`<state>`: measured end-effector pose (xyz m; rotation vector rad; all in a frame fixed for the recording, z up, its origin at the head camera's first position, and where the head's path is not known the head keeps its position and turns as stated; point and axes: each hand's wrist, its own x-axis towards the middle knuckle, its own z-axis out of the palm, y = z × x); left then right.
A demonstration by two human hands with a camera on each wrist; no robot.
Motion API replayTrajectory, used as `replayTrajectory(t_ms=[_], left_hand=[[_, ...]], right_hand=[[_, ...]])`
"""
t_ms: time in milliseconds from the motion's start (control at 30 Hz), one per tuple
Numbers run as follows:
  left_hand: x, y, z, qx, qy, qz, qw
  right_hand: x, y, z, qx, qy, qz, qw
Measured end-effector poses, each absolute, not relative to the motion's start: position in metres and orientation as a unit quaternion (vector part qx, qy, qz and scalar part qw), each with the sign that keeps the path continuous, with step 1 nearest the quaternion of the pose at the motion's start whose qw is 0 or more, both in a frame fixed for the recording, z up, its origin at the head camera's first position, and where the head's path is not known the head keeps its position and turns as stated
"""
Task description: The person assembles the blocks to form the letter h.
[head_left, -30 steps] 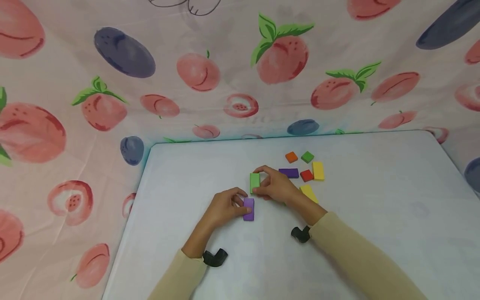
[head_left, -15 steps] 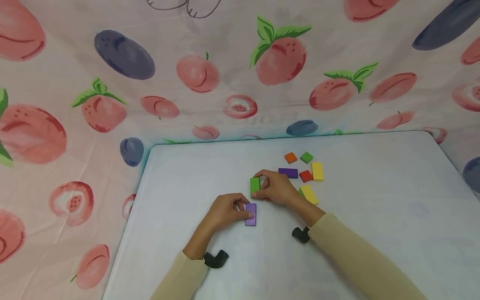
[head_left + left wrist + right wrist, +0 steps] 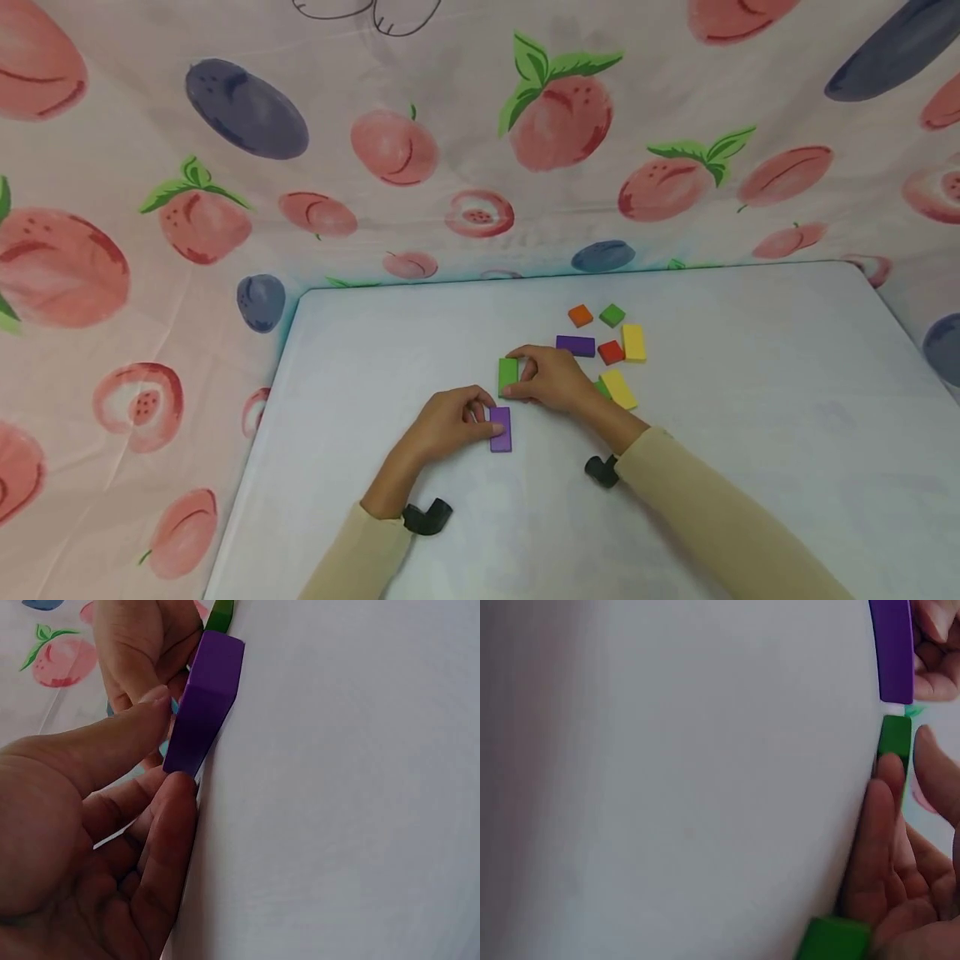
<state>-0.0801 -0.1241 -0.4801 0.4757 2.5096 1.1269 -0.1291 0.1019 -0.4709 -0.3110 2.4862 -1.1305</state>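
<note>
My left hand pinches a purple rectangular block, its thumb on one face and its fingers at the edge. In the left wrist view this purple block is seen at close range above the fingertips. Just beyond it on the white tabletop, my right hand holds a green rectangular block between thumb and fingers. A narrow gap separates the end of the green block from the purple block in the right wrist view. Both blocks point roughly away from the person.
Right of the hands lie an orange block, a small green block, a dark purple block, a red block and two yellow blocks. Another green piece is partly hidden by the right wrist. Fruit-patterned cloth hangs behind the table.
Over the past second both hands have shifted slightly toward the person with their blocks, the purple one also a little right. During the last half second they hardly move.
</note>
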Motion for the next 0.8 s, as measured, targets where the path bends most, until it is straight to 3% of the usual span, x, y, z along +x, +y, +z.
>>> replayTrajectory(t_ms=[233, 800], left_hand=[[-0.0807, -0.129, -0.4797, 0.18, 0.869, 0.42, 0.19], [-0.0796, -0.1278, -0.4823, 0.168, 0.87, 0.427, 0.178]], right_hand=[[-0.1353, 0.1097, -0.4725, -0.104, 0.867, -0.413, 0.259], [-0.1342, 0.1068, -0.4729, -0.122, 0.875, -0.39, 0.26]])
